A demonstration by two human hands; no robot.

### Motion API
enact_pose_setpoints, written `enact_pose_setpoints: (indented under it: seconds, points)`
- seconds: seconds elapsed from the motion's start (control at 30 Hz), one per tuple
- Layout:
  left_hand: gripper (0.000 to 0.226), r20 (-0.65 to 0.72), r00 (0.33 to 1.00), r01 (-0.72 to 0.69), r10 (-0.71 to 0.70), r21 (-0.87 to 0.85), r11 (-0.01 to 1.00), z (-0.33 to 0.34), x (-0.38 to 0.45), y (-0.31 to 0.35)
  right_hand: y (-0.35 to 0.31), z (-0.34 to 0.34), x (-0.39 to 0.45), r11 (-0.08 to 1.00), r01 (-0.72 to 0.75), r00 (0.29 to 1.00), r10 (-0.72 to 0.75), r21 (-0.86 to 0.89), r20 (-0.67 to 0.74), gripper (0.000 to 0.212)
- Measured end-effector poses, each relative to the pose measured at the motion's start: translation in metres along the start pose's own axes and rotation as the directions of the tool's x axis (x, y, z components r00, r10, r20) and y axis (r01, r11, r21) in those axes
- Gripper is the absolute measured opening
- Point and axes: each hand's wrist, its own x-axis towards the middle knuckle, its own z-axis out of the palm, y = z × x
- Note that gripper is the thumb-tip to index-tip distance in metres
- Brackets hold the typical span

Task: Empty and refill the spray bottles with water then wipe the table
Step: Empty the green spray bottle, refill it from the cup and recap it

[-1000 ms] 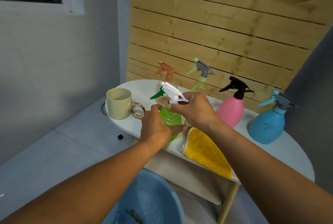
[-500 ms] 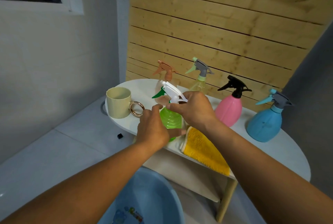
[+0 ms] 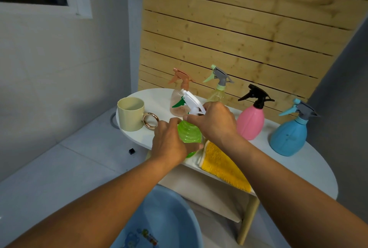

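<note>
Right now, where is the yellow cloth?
In the head view, the yellow cloth hangs over the white table's front edge, right of the green spray bottle, below the pink one.

At the centre of the frame, the left hand [image 3: 171, 142] wraps around the body of the green spray bottle [image 3: 189, 135], while the right hand [image 3: 215, 122] grips its white spray head [image 3: 192, 101] at the neck. The bottle stands on the white oval table [image 3: 318, 168], just left of a yellow cloth [image 3: 223, 166] hanging over the near edge. Left of the hands is a cream mug [image 3: 130, 113]. Along the wooden slat wall [image 3: 239, 28] behind stand a clear bottle with a brown head [image 3: 180, 84], a yellowish bottle [image 3: 218, 90], a pink bottle [image 3: 251, 122] and, at right, a blue bottle [image 3: 288, 134]. A blue basin [image 3: 165, 219] sits at the bottom centre.
</note>
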Motion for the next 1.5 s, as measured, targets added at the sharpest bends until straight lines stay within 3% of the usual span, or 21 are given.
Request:
enact_pose_setpoints:
  seconds: [0.13, 0.3, 0.43, 0.57, 0.63, 0.8, 0.9, 1.0, 1.07, 1.17, 1.37, 1.5]
  points:
    - [0.083, 0.139, 0.988, 0.088, -0.060, -0.206, 0.975, 0.000, 0.006, 0.000, -0.003, 0.003, -0.001, 0.999, 0.003, 0.999, -0.005, -0.054, -0.038, 0.048]
    - [0.091, 0.071, 0.997, 0.034, -0.024, -0.140, 0.990, 0.005, 0.007, 0.007, -0.008, 0.012, -0.005, 0.992, -0.036, 0.993, 0.021, -0.125, -0.120, 0.057]
    - [0.102, 0.080, 0.996, 0.029, -0.025, -0.052, 0.998, 0.005, 0.005, 0.010, -0.005, 0.010, -0.003, 0.995, -0.024, 0.998, 0.017, -0.099, -0.066, 0.057]
    - [0.078, 0.210, 0.976, 0.010, 0.058, -0.311, 0.950, -0.001, 0.006, 0.002, -0.002, 0.006, 0.000, 0.998, 0.004, 1.000, -0.005, -0.068, -0.017, 0.056]
    - [0.077, 0.254, 0.965, 0.038, 0.065, -0.380, 0.924, -0.003, 0.006, -0.003, -0.004, 0.007, 0.000, 0.996, 0.001, 0.999, -0.004, -0.093, -0.034, 0.054]
    - [0.078, 0.190, 0.981, 0.031, 0.033, -0.325, 0.945, 0.000, 0.009, 0.001, -0.011, 0.008, -0.003, 0.987, -0.041, 0.996, 0.028, -0.156, -0.084, 0.054]
    - [0.087, 0.193, 0.981, 0.033, 0.036, -0.345, 0.938, 0.000, 0.012, -0.004, -0.011, 0.002, -0.002, 0.986, -0.042, 0.999, 0.042, -0.160, -0.006, 0.058]
    - [0.091, 0.192, 0.981, 0.034, 0.040, -0.368, 0.929, -0.004, 0.013, -0.004, -0.012, -0.019, 0.005, 0.991, -0.048, 0.984, 0.025, 0.126, 0.178, 0.051]
    - [0.092, 0.175, 0.984, 0.026, 0.045, -0.381, 0.924, -0.012, 0.015, -0.001, -0.017, -0.038, 0.017, 0.976, 0.001, 0.979, -0.045, 0.216, 0.199, 0.035]
    - [0.092, 0.102, 0.991, -0.043, 0.087, -0.378, 0.925, -0.039, 0.032, 0.009, -0.036, -0.070, 0.042, 0.968, 0.077, 0.977, -0.121, 0.238, 0.177, 0.020]
    - [0.078, -0.024, 0.980, -0.194, 0.199, -0.362, 0.912, -0.119, 0.099, 0.034, -0.103, -0.112, 0.106, 0.939, 0.251, 0.965, -0.262, 0.236, 0.018, 0.021]
    - [0.099, -0.033, 0.983, -0.184, 0.182, -0.238, 0.954, -0.152, 0.150, 0.024, -0.133, -0.093, 0.148, 0.933, 0.283, 0.959, -0.278, 0.220, -0.055, 0.023]
